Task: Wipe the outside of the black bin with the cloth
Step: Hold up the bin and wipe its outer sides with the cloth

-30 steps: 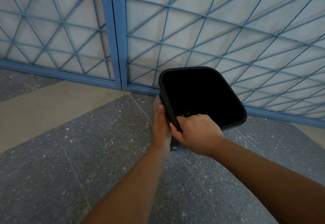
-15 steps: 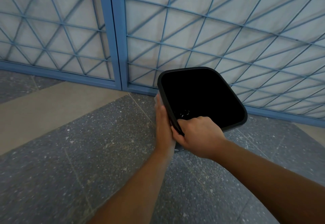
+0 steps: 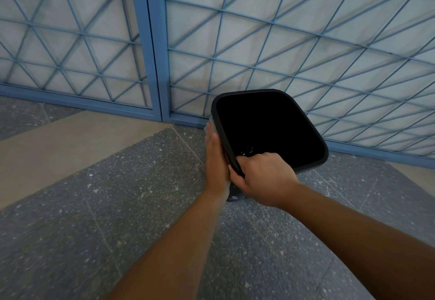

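black bin (image 3: 270, 130) steady, left hand (image 3: 215, 158) slid higher

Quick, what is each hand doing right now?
Left hand: fingers straight, pressing a pale cloth flat against the black bin.
Right hand: gripping the bin's near rim.

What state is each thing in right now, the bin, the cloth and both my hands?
black bin: tilted, mouth open, lidless.
cloth: mostly hidden, pressed on the bin's outer side.
left hand: flat, pressing the cloth.
right hand: gripping the bin's rim.
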`<action>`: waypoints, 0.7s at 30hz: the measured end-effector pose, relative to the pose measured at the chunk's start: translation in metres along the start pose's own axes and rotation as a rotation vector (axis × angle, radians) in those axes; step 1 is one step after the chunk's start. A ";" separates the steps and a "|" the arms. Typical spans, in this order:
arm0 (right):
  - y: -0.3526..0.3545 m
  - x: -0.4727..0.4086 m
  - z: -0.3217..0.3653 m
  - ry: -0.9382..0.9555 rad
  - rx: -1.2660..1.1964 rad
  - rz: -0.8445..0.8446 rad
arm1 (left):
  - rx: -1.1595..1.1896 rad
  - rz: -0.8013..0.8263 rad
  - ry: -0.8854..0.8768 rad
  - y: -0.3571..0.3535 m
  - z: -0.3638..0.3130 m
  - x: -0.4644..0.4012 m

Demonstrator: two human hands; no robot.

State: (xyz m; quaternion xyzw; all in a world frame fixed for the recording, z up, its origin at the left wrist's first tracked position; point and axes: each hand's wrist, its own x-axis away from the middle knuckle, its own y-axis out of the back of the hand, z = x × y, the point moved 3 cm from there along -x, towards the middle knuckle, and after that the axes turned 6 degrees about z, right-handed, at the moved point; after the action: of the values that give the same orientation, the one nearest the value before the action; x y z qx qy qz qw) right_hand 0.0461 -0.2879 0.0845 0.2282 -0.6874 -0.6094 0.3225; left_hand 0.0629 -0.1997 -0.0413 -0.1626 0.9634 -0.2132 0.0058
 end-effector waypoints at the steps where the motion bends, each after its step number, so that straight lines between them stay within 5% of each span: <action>1: 0.000 0.000 0.000 0.002 0.005 0.003 | -0.031 -0.003 -0.032 -0.004 -0.005 0.008; 21: 0.000 0.002 -0.001 0.025 0.007 -0.011 | -0.007 -0.019 -0.066 -0.008 -0.008 0.026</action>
State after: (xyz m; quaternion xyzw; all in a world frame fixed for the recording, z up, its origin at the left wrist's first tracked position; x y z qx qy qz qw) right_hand 0.0457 -0.2897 0.0846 0.2405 -0.6844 -0.6058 0.3269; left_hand 0.0402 -0.2118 -0.0292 -0.1786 0.9618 -0.2043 0.0351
